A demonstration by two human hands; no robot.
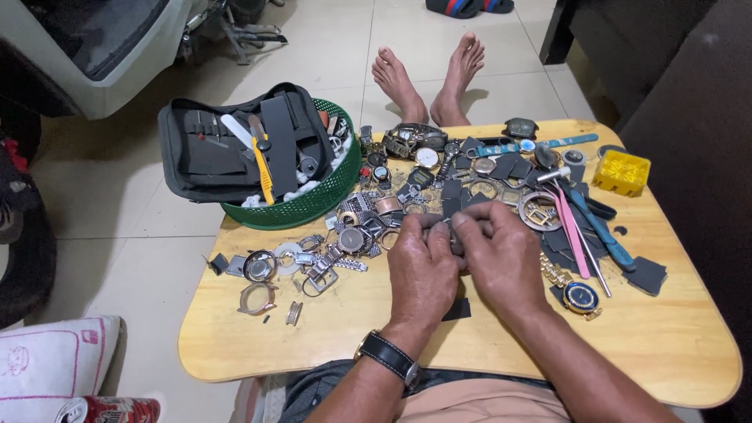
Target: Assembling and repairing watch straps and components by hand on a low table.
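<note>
Your left hand (pixel 423 266) and right hand (pixel 501 254) meet over the middle of the wooden bench (pixel 674 345), both grips pinched narrow on a small dark watch part (pixel 457 235) between the fingertips; what it is exactly I cannot tell. It sits just above the heap of watch parts (pixel 407 200). If a grip slips, I judge the piece would drop into that clutter and be hard to find again. Your right wrist hovers near the blue-faced watch (pixel 581 298) and the pink tweezers (pixel 572 231); a sideways nudge could push them toward the edge.
</note>
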